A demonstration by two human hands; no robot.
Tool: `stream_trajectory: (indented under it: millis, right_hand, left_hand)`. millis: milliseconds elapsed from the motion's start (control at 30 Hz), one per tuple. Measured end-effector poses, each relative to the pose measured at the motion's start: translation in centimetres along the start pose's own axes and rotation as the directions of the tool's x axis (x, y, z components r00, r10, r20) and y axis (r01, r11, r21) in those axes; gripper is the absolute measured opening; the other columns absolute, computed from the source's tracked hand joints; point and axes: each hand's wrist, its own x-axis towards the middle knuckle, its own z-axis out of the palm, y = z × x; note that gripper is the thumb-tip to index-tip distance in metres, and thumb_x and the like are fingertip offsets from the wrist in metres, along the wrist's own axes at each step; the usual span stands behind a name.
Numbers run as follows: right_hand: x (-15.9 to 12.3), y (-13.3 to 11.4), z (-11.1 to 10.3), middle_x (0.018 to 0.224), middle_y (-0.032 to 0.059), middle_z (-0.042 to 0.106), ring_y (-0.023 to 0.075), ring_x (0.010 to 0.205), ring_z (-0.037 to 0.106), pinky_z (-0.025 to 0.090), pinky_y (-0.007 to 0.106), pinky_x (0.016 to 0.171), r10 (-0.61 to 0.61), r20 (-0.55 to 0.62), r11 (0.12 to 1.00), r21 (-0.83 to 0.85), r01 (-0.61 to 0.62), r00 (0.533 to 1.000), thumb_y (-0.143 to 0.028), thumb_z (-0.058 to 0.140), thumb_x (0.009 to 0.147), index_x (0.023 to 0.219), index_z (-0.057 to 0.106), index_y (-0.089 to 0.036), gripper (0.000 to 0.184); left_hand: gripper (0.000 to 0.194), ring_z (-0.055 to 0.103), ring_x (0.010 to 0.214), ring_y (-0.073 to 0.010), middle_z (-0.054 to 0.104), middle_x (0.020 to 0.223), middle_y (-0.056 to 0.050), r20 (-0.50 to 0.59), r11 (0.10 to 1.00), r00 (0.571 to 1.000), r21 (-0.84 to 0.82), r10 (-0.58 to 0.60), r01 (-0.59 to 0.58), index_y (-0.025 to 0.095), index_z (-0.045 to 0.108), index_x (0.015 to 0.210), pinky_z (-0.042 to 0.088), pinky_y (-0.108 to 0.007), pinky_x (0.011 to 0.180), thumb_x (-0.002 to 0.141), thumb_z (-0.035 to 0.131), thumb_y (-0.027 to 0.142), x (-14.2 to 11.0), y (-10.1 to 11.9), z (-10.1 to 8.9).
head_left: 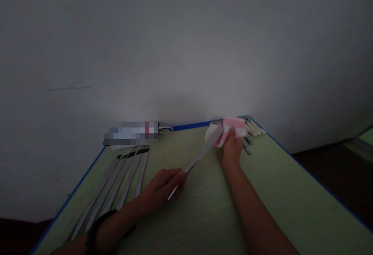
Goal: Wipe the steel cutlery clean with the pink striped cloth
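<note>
My left hand (167,185) is closed around the handle of a long, shiny metal table knife (201,154), held at a slant above the table. The knife's broad blade points up and right, away from me. In my right hand (232,150) is a bunched pink-and-white striped cloth (234,124), gripped with the thumb on top. The cloth lies against the far end of the blade and partly hides the tip.
Several long flat metal utensils (109,191) lie in a row on the green table (189,224) at left. A pixelated box-like object (131,132) with a white cord (166,129) stands behind them. Beyond the cloth lie metal pieces and several white handles (256,126). A wall (186,53) borders the far edge.
</note>
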Motion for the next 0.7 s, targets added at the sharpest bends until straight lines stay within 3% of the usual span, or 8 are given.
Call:
stream_trajectory:
  millis: [100, 200, 267, 300, 367, 467, 633, 700]
  right_hand:
    - [-1.7, -0.4, 0.7, 0.047, 0.0033, 0.052, 0.0152, 0.048, 0.047, 0.031, 0.027, 0.047, -0.065, 0.212, 0.997, -0.032, 0.074, 0.975, -0.058, 0.036, 0.08, 0.052, 0.052, -0.016, 0.054]
    - [-3.9, -0.6, 2.0, 0.054, 0.0026, 0.057, 0.0138, 0.053, 0.05, 0.033, 0.024, 0.049, -0.145, 0.579, 0.979, -0.031, 0.2, 0.803, -0.05, 0.042, 0.081, 0.061, 0.057, -0.015, 0.043]
    - [-5.0, -0.7, 2.6, 0.07, 0.0041, 0.064, 0.0135, 0.062, 0.055, 0.038, 0.023, 0.055, -0.174, 0.712, 0.97, 0.006, 0.243, 0.68, -0.043, 0.045, 0.082, 0.079, 0.06, -0.015, 0.032]
    - [-5.3, -0.8, 2.7, 0.077, 0.0049, 0.065, 0.0136, 0.066, 0.057, 0.039, 0.023, 0.059, -0.184, 0.727, 0.965, 0.006, 0.261, 0.662, -0.04, 0.045, 0.082, 0.089, 0.06, -0.015, 0.03]
    - [-5.6, -0.8, 2.6, 0.088, 0.0072, 0.064, 0.0143, 0.073, 0.057, 0.041, 0.025, 0.067, -0.213, 0.658, 0.952, -0.028, 0.306, 0.722, -0.038, 0.045, 0.082, 0.103, 0.056, -0.015, 0.033]
    - [-5.8, -0.9, 2.4, 0.09, 0.0079, 0.062, 0.0154, 0.079, 0.056, 0.04, 0.027, 0.074, -0.288, 0.526, 0.923, -0.069, 0.378, 0.8, -0.036, 0.038, 0.086, 0.098, 0.058, -0.016, 0.031]
    - [-6.9, -1.1, 2.7, 0.062, -0.0002, 0.057, 0.012, 0.059, 0.051, 0.037, 0.023, 0.059, -0.258, 0.681, 0.941, 0.018, 0.337, 0.685, -0.039, 0.037, 0.087, 0.073, 0.059, -0.017, 0.034]
    - [-7.0, -1.1, 2.8, 0.06, -0.0015, 0.055, 0.0113, 0.055, 0.05, 0.036, 0.022, 0.055, -0.224, 0.706, 0.958, 0.034, 0.284, 0.672, -0.041, 0.039, 0.086, 0.074, 0.058, -0.017, 0.034]
  left_hand:
    - [0.041, 0.041, 0.042, -0.009, 0.044, 0.046, 0.006, -0.133, 0.996, 0.99, -0.09, -0.035, 0.024, 0.017, 0.049, 0.065, 0.032, -0.019, 0.044, 0.091, 0.033, 0.045, 0.0, 0.0, 0.1]
    - [0.039, 0.039, 0.039, -0.0094, 0.043, 0.043, 0.006, -0.246, 0.994, 0.968, -0.106, -0.048, 0.022, 0.017, 0.05, 0.067, 0.031, -0.019, 0.042, 0.089, 0.035, 0.046, 0.1, 0.3, 0.2]
    - [0.038, 0.04, 0.039, -0.0097, 0.043, 0.042, 0.006, -0.294, 0.996, 0.954, -0.09, -0.05, 0.025, 0.018, 0.05, 0.067, 0.031, -0.019, 0.042, 0.089, 0.036, 0.046, 0.2, 0.5, 0.2]
    - [0.038, 0.041, 0.04, -0.01, 0.044, 0.043, 0.006, -0.31, 0.997, 0.95, -0.078, -0.047, 0.024, 0.018, 0.051, 0.067, 0.031, -0.019, 0.042, 0.089, 0.037, 0.045, 0.3, 0.6, 0.3]
    - [0.037, 0.043, 0.041, -0.0105, 0.046, 0.044, 0.006, -0.328, 0.999, 0.944, -0.047, -0.037, 0.022, 0.018, 0.052, 0.068, 0.033, -0.019, 0.044, 0.089, 0.037, 0.045, 0.5, 0.6, 0.2]
    - [0.037, 0.047, 0.044, -0.012, 0.048, 0.045, 0.006, -0.329, 0.999, 0.944, 0.005, -0.04, 0.044, 0.018, 0.055, 0.072, 0.035, -0.021, 0.047, 0.09, 0.035, 0.045, 0.9, 0.4, 0.2]
    - [0.04, 0.05, 0.047, -0.0136, 0.052, 0.048, 0.004, -0.305, 0.994, 0.951, 0.078, -0.046, 0.074, 0.018, 0.054, 0.069, 0.036, -0.022, 0.049, 0.09, 0.034, 0.045, 1.4, -0.1, 0.2]
    - [0.04, 0.052, 0.05, -0.0139, 0.055, 0.051, 0.003, -0.303, 0.992, 0.952, 0.1, -0.039, 0.072, 0.018, 0.054, 0.068, 0.037, -0.022, 0.05, 0.091, 0.034, 0.044, 1.4, -0.1, 0.3]
